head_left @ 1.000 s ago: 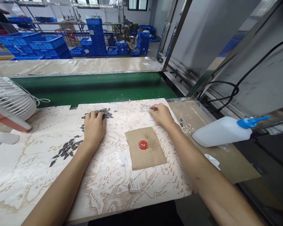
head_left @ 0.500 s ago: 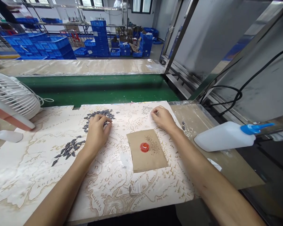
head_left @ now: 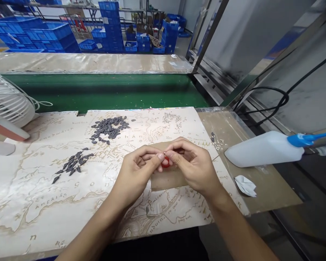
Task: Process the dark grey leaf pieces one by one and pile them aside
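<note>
My left hand (head_left: 138,170) and my right hand (head_left: 195,165) meet fingertip to fingertip above a brown paper square (head_left: 168,181). Both are closed in a pinch, and whatever they hold is too small to make out. Just below the fingertips a small red disc (head_left: 165,163) shows, partly covered by my fingers. Beyond my left hand lies a pile of dark grey, leaf-shaped pieces (head_left: 111,127), with a smaller group of the dark pieces (head_left: 73,162) nearer on the left. Tiny pale bits (head_left: 172,119) are scattered past my right hand.
A map-printed sheet (head_left: 57,206) covers the worktop. On the right lie a white squeeze bottle with a blue nozzle (head_left: 266,149) and a crumpled white paper (head_left: 245,186). A white fan (head_left: 8,99) stands at left. Behind runs a green belt (head_left: 111,90); blue crates (head_left: 111,29) are stacked beyond.
My left hand has left the dark pile and moved right and nearer. My right hand has come back from the pale bits, and both now meet over the red disc. The view has tilted down.
</note>
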Tool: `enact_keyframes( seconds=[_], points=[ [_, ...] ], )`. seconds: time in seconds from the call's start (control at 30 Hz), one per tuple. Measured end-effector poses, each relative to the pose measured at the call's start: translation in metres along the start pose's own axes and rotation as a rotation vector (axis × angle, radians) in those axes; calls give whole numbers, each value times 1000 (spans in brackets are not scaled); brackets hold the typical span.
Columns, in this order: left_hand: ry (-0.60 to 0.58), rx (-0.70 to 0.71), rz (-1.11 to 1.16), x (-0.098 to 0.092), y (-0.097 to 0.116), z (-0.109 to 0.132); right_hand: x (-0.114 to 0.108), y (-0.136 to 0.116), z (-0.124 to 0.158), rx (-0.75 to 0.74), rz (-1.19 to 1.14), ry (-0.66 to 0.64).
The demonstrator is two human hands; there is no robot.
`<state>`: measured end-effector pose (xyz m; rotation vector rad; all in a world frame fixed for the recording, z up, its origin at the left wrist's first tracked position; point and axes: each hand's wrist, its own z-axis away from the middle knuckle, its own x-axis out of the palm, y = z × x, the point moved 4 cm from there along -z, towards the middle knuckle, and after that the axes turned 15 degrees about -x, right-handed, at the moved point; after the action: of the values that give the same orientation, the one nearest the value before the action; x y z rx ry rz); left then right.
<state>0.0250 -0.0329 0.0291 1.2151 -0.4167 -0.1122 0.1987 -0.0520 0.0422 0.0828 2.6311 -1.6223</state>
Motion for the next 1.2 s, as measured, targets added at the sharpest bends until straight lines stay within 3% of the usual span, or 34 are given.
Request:
enact_keyframes(
  seconds=[0.13,0.23,0.47,0.6,0.83,1.07,1.2],
  points=[
    [-45,-72,-24,1,-6,4,-5,-20,11,-264,353,-33],
    [-66,-118,-40,3,-10,5,-6,-27,20,-372,451,-79],
    [-20,-96,-65,3,-18,10,-10,-12,37,-64,140,68],
    [30,-57,-57,5,-19,16,-5,-4,45,47,15,90],
    [89,26,-125,7,-25,21,-1,-2,47,51,23,110],
    [103,5,-96,7,-36,28,2,4,53,87,35,47],
    [117,-33,-63,1,-41,31,-8,8,49,11,237,-18]
  ],
)
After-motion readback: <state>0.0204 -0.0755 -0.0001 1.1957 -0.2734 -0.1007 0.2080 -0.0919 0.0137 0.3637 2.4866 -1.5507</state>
